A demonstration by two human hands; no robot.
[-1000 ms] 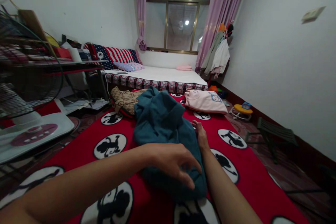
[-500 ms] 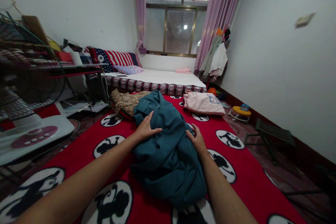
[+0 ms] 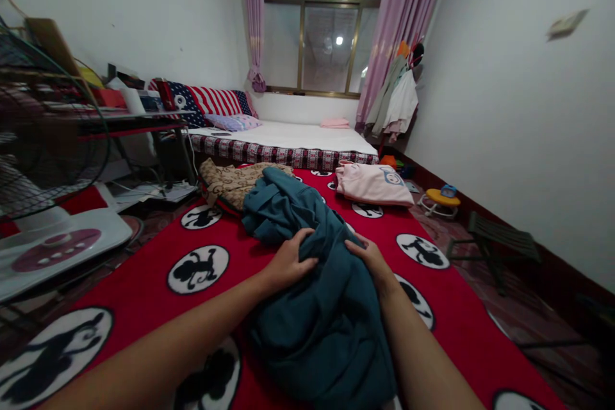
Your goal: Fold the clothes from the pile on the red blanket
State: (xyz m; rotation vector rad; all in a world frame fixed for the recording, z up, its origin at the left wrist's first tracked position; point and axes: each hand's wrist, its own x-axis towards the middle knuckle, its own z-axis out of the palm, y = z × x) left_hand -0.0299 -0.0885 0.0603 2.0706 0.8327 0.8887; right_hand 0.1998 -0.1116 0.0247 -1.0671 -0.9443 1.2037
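Observation:
A rumpled teal garment (image 3: 331, 314) lies bunched on the red blanket (image 3: 269, 262), its kind not clear from the folds. My left hand (image 3: 294, 257) grips its left side, thumb and fingers curled into the cloth. On the right edge, my right hand (image 3: 371, 257) holds the same garment with bent fingers. The far end of the garment overlaps a brown patterned cloth (image 3: 230, 180). Beyond my right hand rests a folded pale pink garment (image 3: 368, 184) with a blue print.
A fan (image 3: 48, 141) and a white stool-like seat (image 3: 72, 246) stand at the left beside a cluttered desk (image 3: 139, 116). A bed (image 3: 298, 141) lies under the window. At the right are a yellow stool (image 3: 442, 198) and a dark folding stool (image 3: 502, 237).
My left hand has moved right and slightly nearer, gathering the teal garment inward. The cloth between my hands is narrower, and its near part has shifted toward me. My right hand has moved slightly right.

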